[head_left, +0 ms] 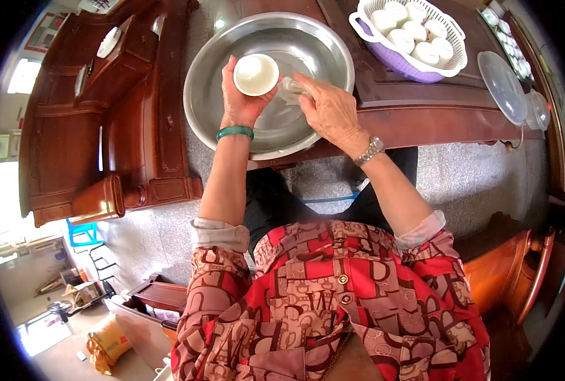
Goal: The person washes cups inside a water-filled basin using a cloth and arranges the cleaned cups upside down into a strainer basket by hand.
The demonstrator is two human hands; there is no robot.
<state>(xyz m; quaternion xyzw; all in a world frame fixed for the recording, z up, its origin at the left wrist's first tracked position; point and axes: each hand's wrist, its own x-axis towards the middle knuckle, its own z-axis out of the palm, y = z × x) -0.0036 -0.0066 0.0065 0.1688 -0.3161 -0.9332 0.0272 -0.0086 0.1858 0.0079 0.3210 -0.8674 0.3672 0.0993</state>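
Observation:
My left hand holds a small white cup over a wide metal basin, its open top facing up. Just right of the cup, my right hand pinches a pale, crumpled cloth between fingers and thumb. The cloth is beside the cup's rim; whether they touch is hard to tell. Water seems to lie in the bottom of the basin. To the right, several white cups stand in a white and purple basket.
The basin overlaps the front edge of a dark wooden table. A clear plastic lid and a tray of small white cups are at the far right. Wooden seats stand on the left.

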